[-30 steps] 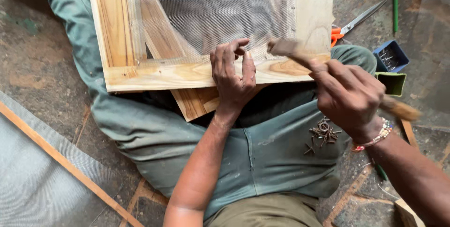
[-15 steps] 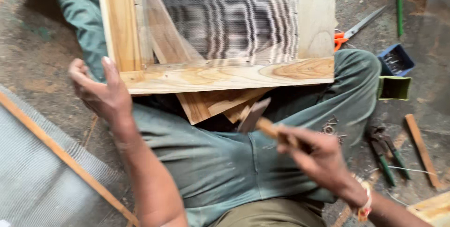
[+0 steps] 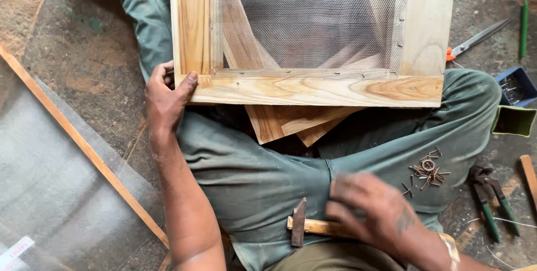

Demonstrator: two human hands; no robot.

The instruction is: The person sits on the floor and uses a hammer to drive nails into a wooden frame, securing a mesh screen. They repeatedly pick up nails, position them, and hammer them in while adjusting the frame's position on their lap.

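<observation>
A wooden frame (image 3: 313,89) with wire mesh (image 3: 313,19) tacked over it rests across my green-trousered legs. My left hand (image 3: 165,100) grips the frame's near left corner, thumb on top. My right hand (image 3: 372,206), blurred, lies low over my lap on the wooden handle of a hammer (image 3: 305,226), whose metal head points left on my thigh. A small pile of nails (image 3: 426,171) sits on my right thigh, just beyond that hand. Loose wooden boards (image 3: 291,123) stick out from under the frame.
Pliers with green handles (image 3: 492,201) lie on the floor at right. Scissors with orange handles (image 3: 475,40), a green pencil (image 3: 523,22) and a small blue box of nails (image 3: 514,86) sit at the far right. A mesh sheet with a wooden strip (image 3: 72,131) lies left.
My left hand left the middle of the frame's near rail, swung out left and came to grip the left corner. My right hand brought the hammer down from the rail onto my lap.
</observation>
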